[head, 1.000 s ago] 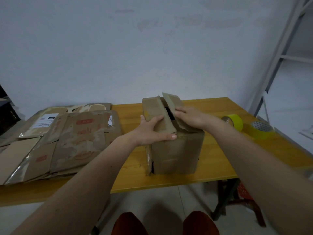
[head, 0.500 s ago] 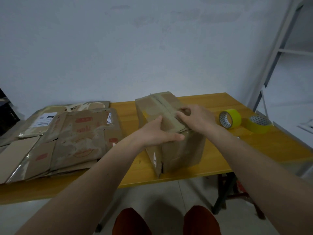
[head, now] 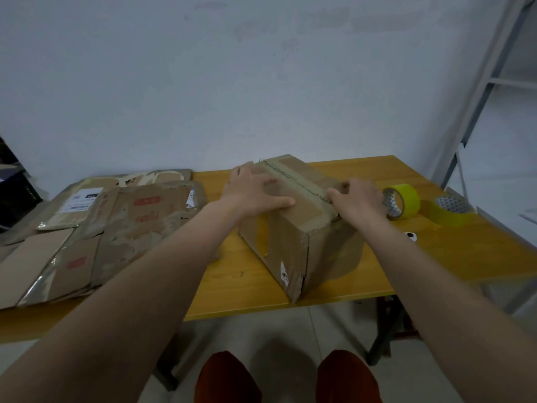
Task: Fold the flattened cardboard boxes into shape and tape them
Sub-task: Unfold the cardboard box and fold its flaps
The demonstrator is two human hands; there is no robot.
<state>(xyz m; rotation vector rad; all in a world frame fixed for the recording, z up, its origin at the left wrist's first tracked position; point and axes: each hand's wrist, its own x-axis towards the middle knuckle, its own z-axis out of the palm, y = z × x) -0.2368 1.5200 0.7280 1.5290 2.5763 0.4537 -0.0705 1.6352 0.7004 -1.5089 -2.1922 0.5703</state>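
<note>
Left hand (head: 255, 190): lay flat, fingers spread and straight, pressing the left top flap of the box (head: 299, 228); thumb pointed toward the centre seam. Right hand (head: 359, 200): rested on the right top flap, fingers bent over the box's far right edge, thumb at the seam; whether it gripped or only pressed could not be told.

Box: directly beneath both hands, standing on the table (head: 453, 251), turned so one corner faced the person. Brown corrugated cardboard, rectangular, worn and creased, near corner edge torn. Both top flaps closed and meeting along a seam between the two hands; a band of old tan tape with a dotted line ran along that seam. Left face bore a glossy yellowish tape patch and a small white barcode label low down.

Flat boxes (head: 96, 225): well apart to the left of the left hand, a loose overlapping pile on the table. Brown cardboard, scuffed, with red print, shiny clear-tape remnants and a white shipping label on the far piece.

Tape roll (head: 402, 205): just beside the right hand, on its right, standing on edge. Yellow, round, patterned white inner core. Second roll (head: 452, 210): further right, lying flat, same yellow with patterned core.

Table: yellow-orange wood-look top, smooth, dark legs.

Shelf frame (head: 482, 82): beyond the right hand, grey metal, against the pale wall.
</note>
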